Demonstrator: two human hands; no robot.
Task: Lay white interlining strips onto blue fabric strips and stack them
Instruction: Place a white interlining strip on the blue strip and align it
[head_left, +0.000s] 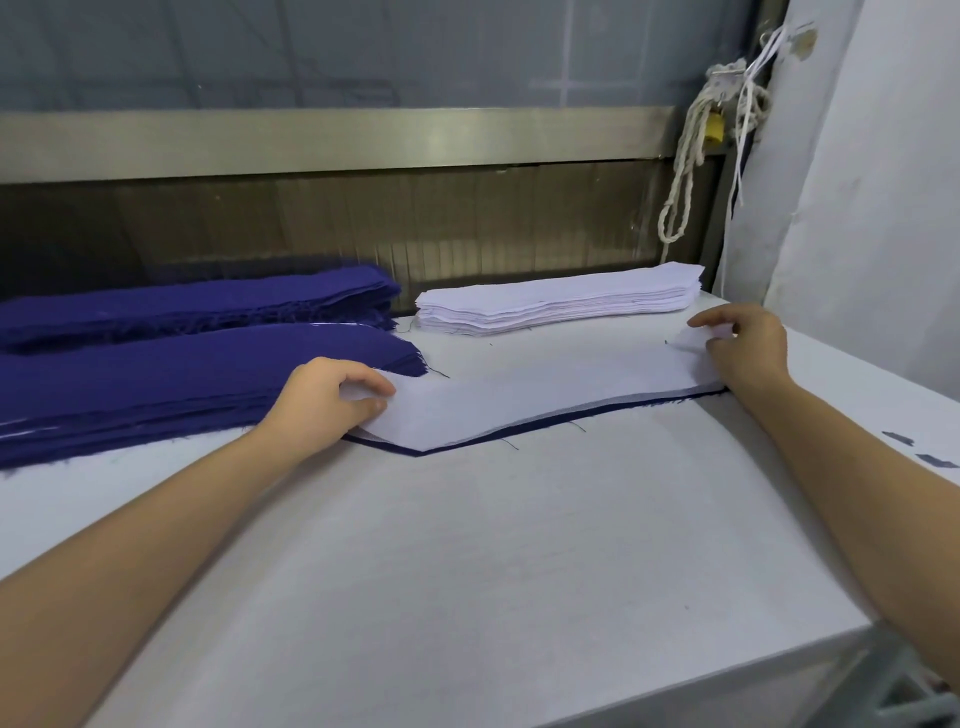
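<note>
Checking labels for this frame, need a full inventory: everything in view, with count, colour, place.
white interlining strip: 1, white, table centre, lying on a blue strip
blue fabric strip: 1, dark blue, under the white one, only its near edge shows
white strip stack: 1, white, back centre-right
blue strip stacks: 2, dark blue, left side, one at the rear, one in front
table: 1, white, fills the foreground
metal rail: 1, grey, along the back
rope: 1, cream, hanging at back right
dark marks: 2, grey, table's right edge
left hand: pinches the white strip's left end
right hand: pinches its right end
</note>
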